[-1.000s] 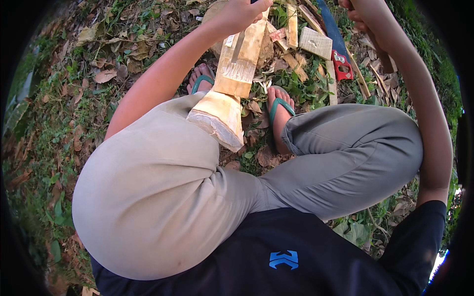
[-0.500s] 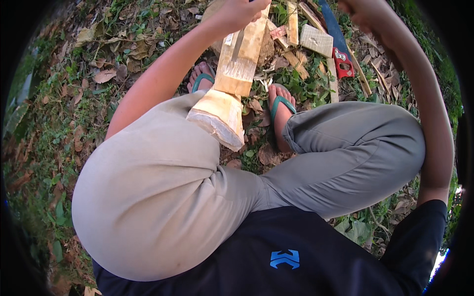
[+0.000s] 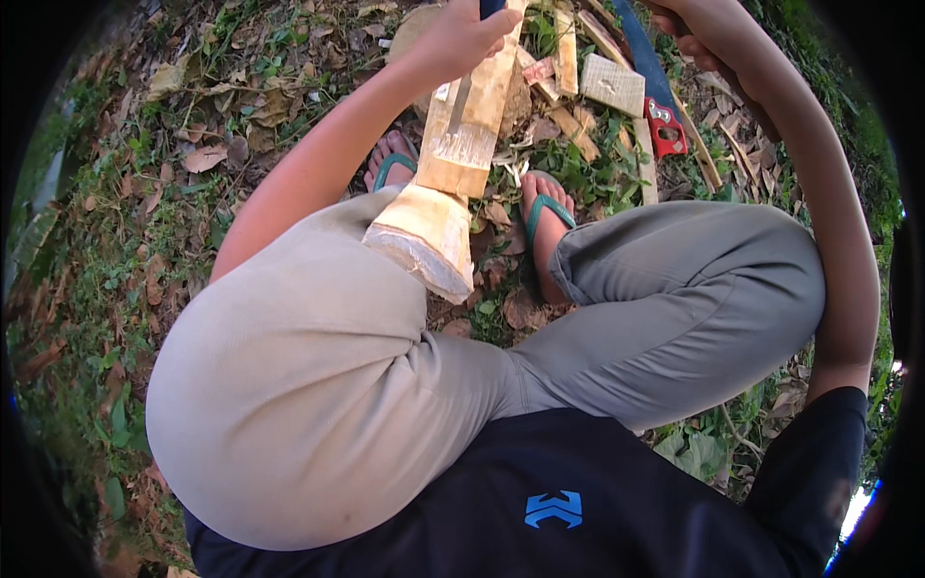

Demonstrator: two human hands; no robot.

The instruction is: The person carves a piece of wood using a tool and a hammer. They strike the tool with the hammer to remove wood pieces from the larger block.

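Note:
Near the top edge, my left hand (image 3: 464, 40) is closed around the dark blue handle of a chisel (image 3: 461, 101). Its grey blade lies along the upper face of a pale, roughly carved wood piece (image 3: 453, 159). That piece narrows to a notch, then flares into a chunky end with bark-like edging, close to my left knee. My right hand (image 3: 696, 43) is raised at the upper right, beyond the saw, with curled fingers. Whatever it grips, if anything, is cut off by the frame's top edge.
A round log (image 3: 409, 39) sits beneath the carved wood. To its right lie a squared wood block (image 3: 614, 85), several offcuts and strips (image 3: 567, 48), and a handsaw with a red handle (image 3: 665, 125). My sandalled feet (image 3: 547, 204) flank the wood on leafy ground.
My left hand has come slightly down and left, and more of the chisel's blue handle shows. The right hand sits a little lower, with its fingers more visible.

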